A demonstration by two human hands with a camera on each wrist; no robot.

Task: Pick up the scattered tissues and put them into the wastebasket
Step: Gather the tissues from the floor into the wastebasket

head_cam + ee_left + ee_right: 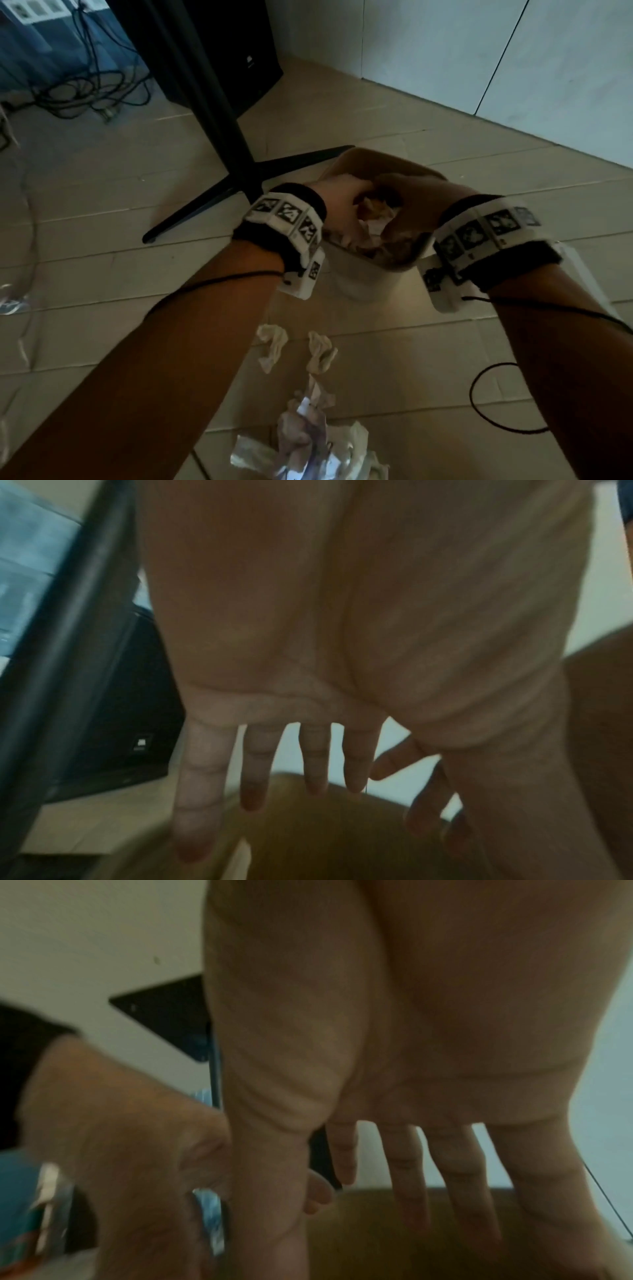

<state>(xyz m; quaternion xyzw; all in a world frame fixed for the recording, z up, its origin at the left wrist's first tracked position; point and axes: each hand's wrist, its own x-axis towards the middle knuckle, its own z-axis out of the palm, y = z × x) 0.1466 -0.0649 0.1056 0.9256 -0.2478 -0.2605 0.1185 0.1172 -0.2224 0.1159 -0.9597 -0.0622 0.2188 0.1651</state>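
In the head view, both hands are over the open mouth of the wastebasket [373, 274], which stands a little above the centre of the frame, on the pale tiled floor [102, 274]. The wastebasket has a light, whitish outside wall and a brownish inner wall, with rounded corners at the rim. Inside it lie crumpled tissues [376, 219], white and wrinkled, seen between the two hands. The left hand [342, 202] is at the left side of the opening and the right hand [414, 202] at the right side. The left wrist view shows the left hand's fingers [202, 791] straight and spread apart, holding nothing, with the brownish wastebasket below them. The right wrist view shows the same for the right hand: its fingers [459, 1177] are stretched, separated, and empty above the brown inside of the basket. More tissues stay on the floor in the lower middle of the head view: two small twisted white pieces [296, 347] lie side by side just below the wastebasket, and a bigger heap of crushed tissues [308, 448] lies at the bottom edge, some parts bright white and some greyish. A black stand [219, 113] with spread legs is in the upper centre, touching the floor just to the left of the wastebasket, and black cables [85, 92] lie in the upper left corner.
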